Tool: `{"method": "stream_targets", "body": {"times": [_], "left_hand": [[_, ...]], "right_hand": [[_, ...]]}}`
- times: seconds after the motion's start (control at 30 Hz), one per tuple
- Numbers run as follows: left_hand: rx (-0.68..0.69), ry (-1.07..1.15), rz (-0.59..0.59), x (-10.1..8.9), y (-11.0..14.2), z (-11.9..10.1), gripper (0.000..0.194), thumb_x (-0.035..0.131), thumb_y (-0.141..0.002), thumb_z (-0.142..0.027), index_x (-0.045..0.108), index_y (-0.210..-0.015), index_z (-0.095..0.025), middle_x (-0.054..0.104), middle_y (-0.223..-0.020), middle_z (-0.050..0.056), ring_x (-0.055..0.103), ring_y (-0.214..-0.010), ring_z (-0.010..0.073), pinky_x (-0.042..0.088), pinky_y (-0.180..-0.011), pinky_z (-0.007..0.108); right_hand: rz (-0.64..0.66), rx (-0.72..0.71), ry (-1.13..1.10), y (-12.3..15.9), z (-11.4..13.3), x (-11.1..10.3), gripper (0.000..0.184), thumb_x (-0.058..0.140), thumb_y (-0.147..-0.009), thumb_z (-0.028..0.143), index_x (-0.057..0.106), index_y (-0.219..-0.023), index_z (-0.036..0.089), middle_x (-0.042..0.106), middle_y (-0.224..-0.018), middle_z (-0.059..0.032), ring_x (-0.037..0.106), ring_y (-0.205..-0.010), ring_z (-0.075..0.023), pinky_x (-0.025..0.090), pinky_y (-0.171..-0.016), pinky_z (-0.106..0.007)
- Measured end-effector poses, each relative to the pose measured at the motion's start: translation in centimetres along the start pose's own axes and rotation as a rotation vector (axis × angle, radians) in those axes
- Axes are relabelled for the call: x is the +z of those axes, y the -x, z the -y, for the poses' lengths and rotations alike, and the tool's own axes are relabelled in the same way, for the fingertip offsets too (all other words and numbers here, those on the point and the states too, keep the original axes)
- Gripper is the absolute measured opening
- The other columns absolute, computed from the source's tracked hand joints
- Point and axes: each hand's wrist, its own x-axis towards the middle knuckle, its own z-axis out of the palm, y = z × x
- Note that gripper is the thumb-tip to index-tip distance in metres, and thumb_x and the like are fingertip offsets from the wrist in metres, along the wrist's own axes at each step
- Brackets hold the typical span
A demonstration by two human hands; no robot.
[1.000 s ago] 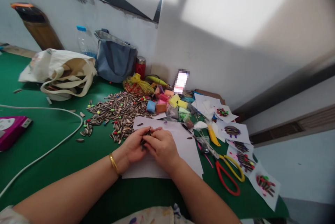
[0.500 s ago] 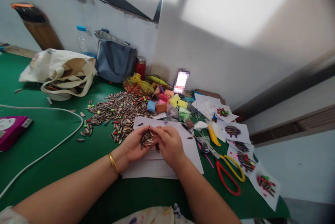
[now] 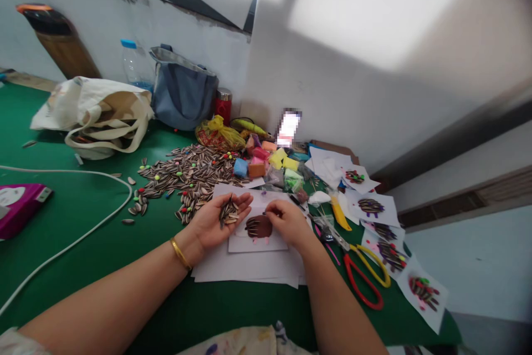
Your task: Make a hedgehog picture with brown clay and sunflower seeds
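Observation:
My left hand, palm up and cupped, holds a small heap of sunflower seeds. Just right of it, my right hand has thumb and forefinger pinched together on what looks like a single seed, mostly hidden by the fingers. Those fingertips are at the upper right edge of a brown clay patch on a small white card. Several seeds stick in the patch's left part, and pink bits lie under it. The card rests on white paper sheets.
A big pile of sunflower seeds mixed with coloured ones lies at the back left. Clay packets stand behind the paper. On the right are scissors, a yellow cutter and several seed-decorated cards. A white cable crosses the left.
My hands have moved apart. The right one has left the seeds in my left palm and shifted right to the clay patch, which now shows. My left fingers have opened out flatter.

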Motion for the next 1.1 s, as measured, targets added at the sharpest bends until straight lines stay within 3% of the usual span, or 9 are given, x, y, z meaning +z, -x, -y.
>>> {"method": "stream_targets", "body": {"times": [0.1, 0.23, 0.4, 1.1], "left_hand": [[0.007, -0.003, -0.012, 0.0, 0.0, 0.0, 0.021, 0.046, -0.093, -0.011, 0.059, -0.076, -0.013, 0.073, -0.104, 0.016, 0.069, -0.107, 0.0255, 0.059, -0.090, 0.039], [0.004, -0.010, -0.014, 0.1, 0.0, 0.0, 0.022, 0.046, -0.093, -0.011, 0.060, -0.076, -0.013, 0.073, -0.103, 0.015, 0.069, -0.106, 0.0252, 0.060, -0.088, 0.038], [0.006, -0.006, -0.001, -0.1, -0.1, 0.0, 0.022, 0.046, -0.093, -0.012, 0.060, -0.076, -0.013, 0.073, -0.104, 0.015, 0.069, -0.106, 0.0251, 0.060, -0.089, 0.038], [0.012, -0.013, 0.003, -0.4, -0.3, 0.1, 0.021, 0.048, -0.091, -0.011, 0.061, -0.075, -0.014, 0.073, -0.102, 0.015, 0.069, -0.106, 0.0253, 0.060, -0.088, 0.039]], "right_hand": [[0.035, 0.005, 0.065, -0.1, 0.2, 0.1, 0.017, 0.061, -0.083, 0.015, 0.071, -0.096, 0.020, 0.071, -0.091, -0.0030, 0.063, -0.083, -0.0174, 0.045, -0.076, -0.029], [0.047, -0.029, 0.152, -0.1, 0.5, 0.2, 0.012, 0.061, -0.086, 0.015, 0.072, -0.086, 0.021, 0.071, -0.088, -0.0026, 0.062, -0.086, -0.0182, 0.044, -0.077, -0.029], [0.040, -0.015, 0.154, -0.2, 0.2, 0.9, 0.019, 0.059, -0.085, 0.011, 0.072, -0.094, 0.021, 0.072, -0.095, -0.0032, 0.064, -0.091, -0.0187, 0.045, -0.082, -0.030], [0.043, -0.081, 0.224, 0.0, 1.1, 1.2, 0.017, 0.058, -0.086, 0.010, 0.070, -0.090, 0.020, 0.069, -0.089, -0.0031, 0.060, -0.087, -0.0177, 0.042, -0.077, -0.028]]}}
